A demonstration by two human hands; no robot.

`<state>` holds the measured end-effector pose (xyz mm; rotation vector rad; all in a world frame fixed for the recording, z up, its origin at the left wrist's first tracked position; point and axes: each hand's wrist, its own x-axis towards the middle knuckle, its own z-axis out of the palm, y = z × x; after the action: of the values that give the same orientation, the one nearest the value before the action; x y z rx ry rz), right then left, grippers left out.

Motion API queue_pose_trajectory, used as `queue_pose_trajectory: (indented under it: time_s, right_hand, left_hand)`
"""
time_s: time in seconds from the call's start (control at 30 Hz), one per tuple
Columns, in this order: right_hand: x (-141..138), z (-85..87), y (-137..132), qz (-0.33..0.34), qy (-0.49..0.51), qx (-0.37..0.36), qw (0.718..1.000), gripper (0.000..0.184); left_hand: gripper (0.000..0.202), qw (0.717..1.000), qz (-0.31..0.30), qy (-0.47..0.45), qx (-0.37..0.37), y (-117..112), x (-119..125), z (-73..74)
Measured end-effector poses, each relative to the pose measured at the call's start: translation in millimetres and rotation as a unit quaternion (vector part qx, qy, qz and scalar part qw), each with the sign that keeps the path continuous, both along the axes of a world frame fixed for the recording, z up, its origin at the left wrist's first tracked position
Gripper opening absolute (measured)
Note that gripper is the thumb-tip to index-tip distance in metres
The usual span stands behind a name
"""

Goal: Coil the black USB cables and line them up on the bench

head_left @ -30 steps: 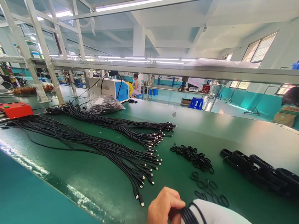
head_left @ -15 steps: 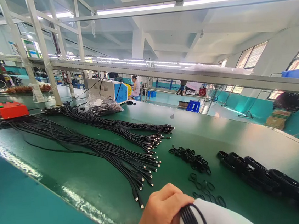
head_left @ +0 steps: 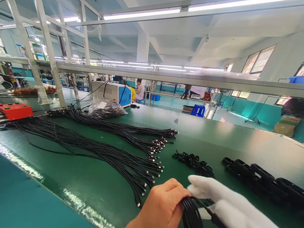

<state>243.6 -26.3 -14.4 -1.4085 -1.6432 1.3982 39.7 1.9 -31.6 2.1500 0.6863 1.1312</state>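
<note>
My bare left hand (head_left: 162, 209) is closed around a coiled black cable (head_left: 192, 218) near the bottom of the view. One end of this cable, with a black connector (head_left: 219, 224), sticks out from the coil toward the right. My right hand (head_left: 229, 203), in a white glove, is just beside the coil with its fingers stretched out and apart. The loose cable end passes in front of the glove. Behind my hands lies a pile of small black bands (head_left: 193, 162), partly covered by the glove.
Two long bundles of black cables (head_left: 98, 148) with metal plugs stretch across the green table (head_left: 94, 185). Coiled black cables (head_left: 270, 181) form a row on the right. Farther back are a red control box (head_left: 14, 110), a plastic bag (head_left: 106, 107) and a seated person (head_left: 139, 90).
My gloved hand has drawn off the coil to the right and its fingers have spread. The coil has turned, and its connector end now shows. My left hand keeps its grip.
</note>
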Motion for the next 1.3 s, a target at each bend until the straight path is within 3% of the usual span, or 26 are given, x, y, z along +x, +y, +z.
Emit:
queue_pose_trajectory:
  time_s: [0.07,0.13,0.23,0.33,0.6,0.7,0.83,1.0,1.1,1.2,1.3]
  right_hand:
    - [-8,-5.5,3,-0.036,-0.075,-0.017,0.996,0.087]
    - [-18,-6.0,8,-0.004,-0.052,-0.033,0.998,0.092]
    - [-35,0.2,16,0.069,0.098,-0.035,0.992,0.071]
    - [-48,0.8,22,0.095,0.155,-0.052,0.982,0.063]
    - [-39,-31.1,27,0.133,0.359,-0.158,0.91,0.044]
    - [-34,-36.9,27,0.103,0.368,-0.164,0.909,0.041]
    - [-37,-41.3,26,0.088,0.363,-0.155,0.914,0.04]
    - [-41,-43.2,23,0.07,0.346,-0.131,0.927,0.04]
    - [-39,-42.2,23,0.066,0.337,-0.148,0.927,0.039]
    - [-38,-40.9,24,0.059,0.345,-0.156,0.924,0.038]
    - [-40,-42.5,23,0.063,0.353,-0.166,0.919,0.038]
  left_hand:
    - [0.029,1.0,-0.003,0.022,-0.014,2,-2,2.1]
    - [0.029,0.999,-0.016,0.026,-0.031,3,-4,3.6]
    - [0.026,0.998,-0.029,0.025,-0.057,6,-7,4.3]
    - [0.026,0.996,-0.007,0.036,-0.082,9,-7,4.2]
    - [0.018,0.969,0.091,0.079,-0.218,16,1,11.4]
    - [0.009,0.96,0.113,0.083,-0.242,17,6,8.0]
    - [0.009,0.936,0.114,0.036,-0.331,18,14,2.6]
    - [0.013,0.944,0.187,0.109,-0.249,15,19,2.0]
    - [0.013,0.942,0.2,0.111,-0.244,16,18,0.6]
    - [0.012,0.936,0.184,0.073,-0.292,18,18,-2.3]
    - [0.016,0.907,0.151,0.019,-0.392,18,20,-6.3]
